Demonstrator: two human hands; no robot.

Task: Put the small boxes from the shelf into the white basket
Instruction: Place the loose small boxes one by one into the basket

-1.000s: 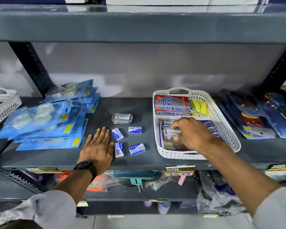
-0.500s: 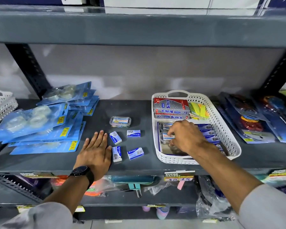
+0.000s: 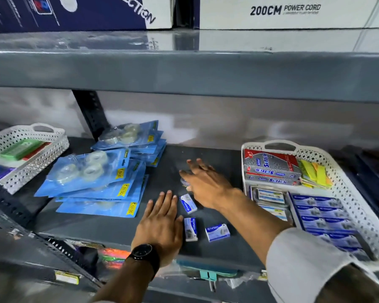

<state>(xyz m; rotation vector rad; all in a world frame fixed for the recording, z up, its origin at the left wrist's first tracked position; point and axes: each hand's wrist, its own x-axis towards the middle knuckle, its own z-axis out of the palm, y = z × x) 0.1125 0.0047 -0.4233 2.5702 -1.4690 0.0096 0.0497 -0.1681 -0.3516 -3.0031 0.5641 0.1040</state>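
**Small boxes: right hand reaches the far ones**

Head view: three small boxes (image 3: 188,203) (image 3: 190,228) (image 3: 217,232) lie on the shelf (image 3: 217,158), just right of the flat, empty left hand (image 3: 160,226). The nearest box's long axis runs away from the person. The right hand (image 3: 206,184), fingers spread wide and holding nothing (blurred), covers something beyond them. The white basket (image 3: 346,193) sits well to the right. Half a second ago that hand was inside the basket; it has crossed left.
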